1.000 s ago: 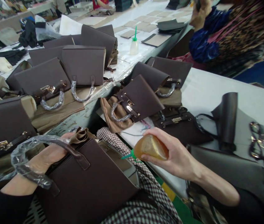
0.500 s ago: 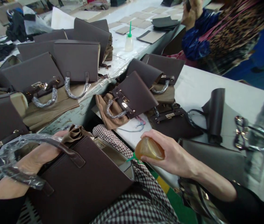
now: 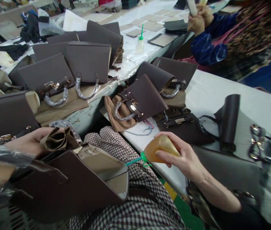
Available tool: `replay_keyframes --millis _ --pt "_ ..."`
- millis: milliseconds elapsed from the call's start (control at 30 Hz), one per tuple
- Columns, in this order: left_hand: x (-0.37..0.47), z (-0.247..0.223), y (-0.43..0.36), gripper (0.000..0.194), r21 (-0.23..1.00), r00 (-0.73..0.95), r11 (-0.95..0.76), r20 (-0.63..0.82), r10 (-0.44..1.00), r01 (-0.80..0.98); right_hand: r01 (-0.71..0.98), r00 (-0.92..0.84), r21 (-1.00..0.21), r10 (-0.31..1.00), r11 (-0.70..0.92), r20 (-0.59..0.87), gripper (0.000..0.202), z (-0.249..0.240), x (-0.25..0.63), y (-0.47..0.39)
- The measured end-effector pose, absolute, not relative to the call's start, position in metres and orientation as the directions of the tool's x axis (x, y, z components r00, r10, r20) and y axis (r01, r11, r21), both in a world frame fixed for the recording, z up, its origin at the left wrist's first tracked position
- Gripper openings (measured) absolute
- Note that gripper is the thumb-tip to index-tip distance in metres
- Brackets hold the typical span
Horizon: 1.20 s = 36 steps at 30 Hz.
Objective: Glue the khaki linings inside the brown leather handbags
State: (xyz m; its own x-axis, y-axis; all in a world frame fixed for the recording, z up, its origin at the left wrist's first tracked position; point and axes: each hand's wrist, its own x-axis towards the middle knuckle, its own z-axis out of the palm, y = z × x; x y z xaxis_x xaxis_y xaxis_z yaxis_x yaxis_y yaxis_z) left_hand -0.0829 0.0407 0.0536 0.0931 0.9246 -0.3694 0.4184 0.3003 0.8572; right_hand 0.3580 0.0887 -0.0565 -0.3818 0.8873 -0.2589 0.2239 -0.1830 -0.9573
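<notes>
A dark brown handbag [image 3: 78, 182] lies tilted across my lap, its inside showing at the right end. My left hand [image 3: 31, 140] reaches past its plastic-wrapped handle [image 3: 41, 169] and grips the bunched brown lining [image 3: 58, 139] at the top. In my right hand [image 3: 182, 153] is a squeeze glue bottle [image 3: 160, 148] with amber contents, lying on its side with my fingers wrapped round it. The bottle's green nozzle [image 3: 134, 160] points left, its tip at the bag's open edge. Whether the tip touches the bag I cannot tell.
Several brown handbags [image 3: 89, 60] stand on the left table. More bags [image 3: 145, 97] lie on the white table [image 3: 204, 83] to the right. Another glue bottle [image 3: 139, 46] stands farther back. At the upper right, a co-worker's hands [image 3: 199, 20] hold a pale object.
The bag has tilted, showing more of its inside, and moved left with my left hand. The bottle has turned so its nozzle shows at full length by the bag's edge. My view has shifted slightly.
</notes>
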Motion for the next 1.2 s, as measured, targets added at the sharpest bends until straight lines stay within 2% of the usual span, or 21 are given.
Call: replay_keyframes --millis 100,167,233,333,433,500,567,667,767,967,1067,1200 --pt "-0.075 0.052 0.043 0.025 0.821 0.243 0.364 -0.500 0.831 0.441 0.171 -0.365 -0.959 0.889 -0.228 -0.276 0.053 -0.067 0.354 0.081" --pt "-0.069 0.042 0.044 0.026 0.834 0.328 0.290 -0.470 0.820 0.469 0.199 -0.359 -0.958 0.894 -0.208 -0.269 0.053 -0.071 0.350 0.077" --pt "-0.065 0.029 0.042 0.027 0.862 0.325 0.248 -0.412 0.851 0.443 0.241 -0.349 -0.952 0.899 -0.189 -0.266 0.054 -0.074 0.348 0.074" --pt "-0.062 0.018 0.032 0.032 0.870 0.227 0.287 -0.398 0.889 0.401 0.282 -0.334 -0.943 0.904 -0.176 -0.268 0.054 -0.077 0.344 0.071" --pt "-0.068 0.014 0.020 0.030 0.798 0.208 0.151 -0.327 0.922 0.584 0.319 -0.343 -0.937 0.905 -0.141 -0.253 0.053 -0.082 0.339 0.070" --pt "-0.074 0.014 0.012 0.038 0.698 0.241 0.014 -0.266 0.933 0.716 0.354 -0.376 -0.932 0.899 -0.084 -0.224 0.051 -0.085 0.334 0.070" --pt "-0.077 0.015 0.005 0.041 0.636 0.277 -0.080 -0.218 0.936 0.768 0.392 -0.418 -0.920 0.890 -0.006 -0.184 0.050 -0.087 0.329 0.071" --pt "-0.072 0.022 -0.007 0.032 0.608 0.366 -0.183 -0.191 0.911 0.773 0.440 -0.480 -0.890 0.869 0.120 -0.120 0.048 -0.091 0.320 0.074" --pt "-0.059 0.031 -0.020 0.027 0.565 0.400 -0.230 -0.198 0.895 0.793 0.450 -0.557 -0.859 0.828 0.243 -0.058 0.049 -0.094 0.312 0.077" --pt "-0.034 0.038 -0.047 0.033 0.523 0.399 -0.296 -0.094 0.912 0.800 0.403 -0.661 -0.824 0.749 0.398 0.038 0.046 -0.102 0.301 0.084" --pt "-0.020 0.039 -0.059 0.037 0.469 0.397 -0.316 -0.082 0.914 0.825 0.400 -0.679 -0.828 0.734 0.393 0.020 0.047 -0.102 0.297 0.089" --pt "-0.009 0.040 -0.074 0.041 0.437 0.356 -0.282 -0.097 0.929 0.854 0.455 -0.655 -0.848 0.747 0.271 -0.113 0.043 -0.100 0.296 0.098"
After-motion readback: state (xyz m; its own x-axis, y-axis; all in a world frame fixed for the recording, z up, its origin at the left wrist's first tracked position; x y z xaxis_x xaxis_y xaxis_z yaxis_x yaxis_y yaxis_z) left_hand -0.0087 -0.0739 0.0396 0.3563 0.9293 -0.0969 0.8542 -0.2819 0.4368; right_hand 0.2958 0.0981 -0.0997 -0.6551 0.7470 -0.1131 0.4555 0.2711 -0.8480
